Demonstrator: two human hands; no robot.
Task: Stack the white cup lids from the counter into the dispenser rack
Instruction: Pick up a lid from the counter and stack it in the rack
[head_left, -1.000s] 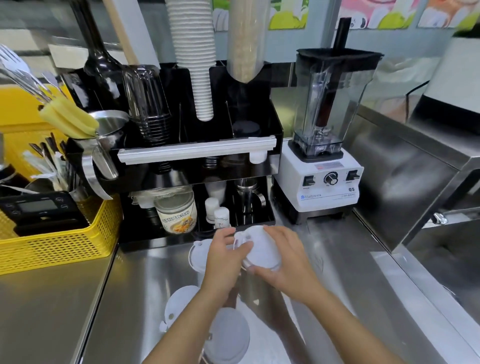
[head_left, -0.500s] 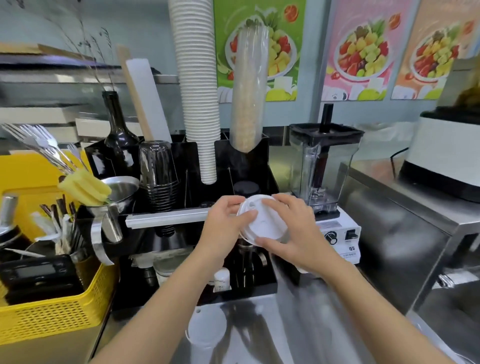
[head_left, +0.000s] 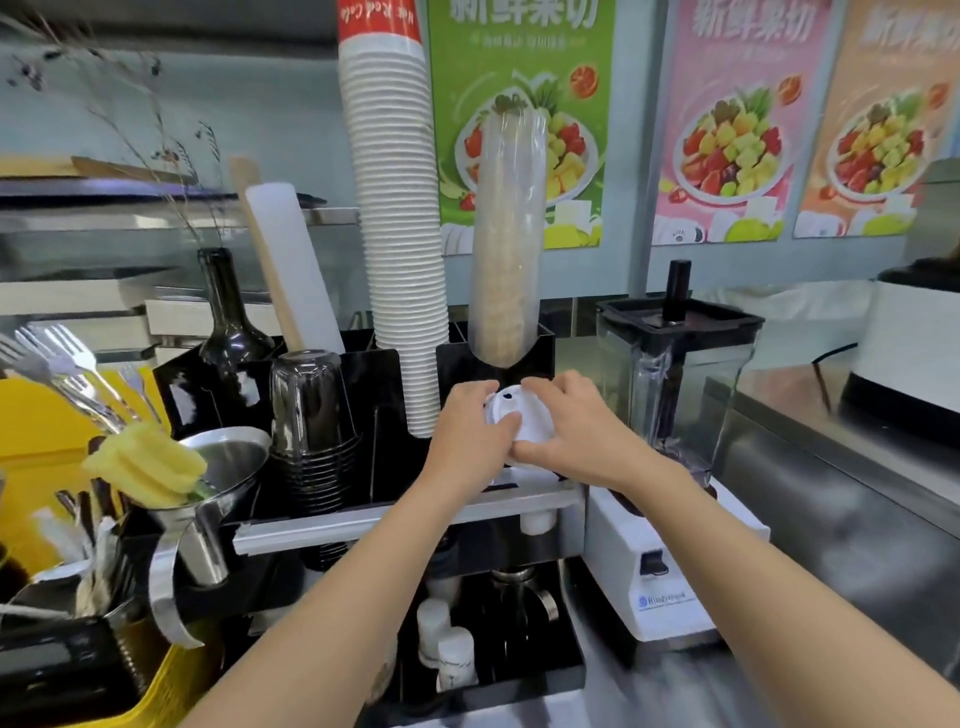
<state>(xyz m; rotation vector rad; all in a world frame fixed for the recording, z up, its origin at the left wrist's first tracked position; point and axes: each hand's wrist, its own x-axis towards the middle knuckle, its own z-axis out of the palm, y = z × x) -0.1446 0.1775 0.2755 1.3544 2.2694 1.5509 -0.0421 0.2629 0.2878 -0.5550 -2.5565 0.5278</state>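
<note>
Both hands hold a small stack of white cup lids up at the black dispenser rack. My left hand grips the stack's left edge, thumb across the top lid. My right hand cups its right side and underside. The stack is tilted, top facing me, with a small sip hole showing. It sits in front of the rack's right-hand slot, just below a tall sleeve of clear cups. How far the lids reach into the slot is hidden by my hands.
A tall stack of white paper cups and black cups fill the rack's other slots. A blender stands right of it. A yellow basket with forks, a funnel and a dark bottle sit left.
Both hands have lifted the lids from the counter up to the rack's right slot. My view has tilted upward, so the loose lids on the counter are out of sight.
</note>
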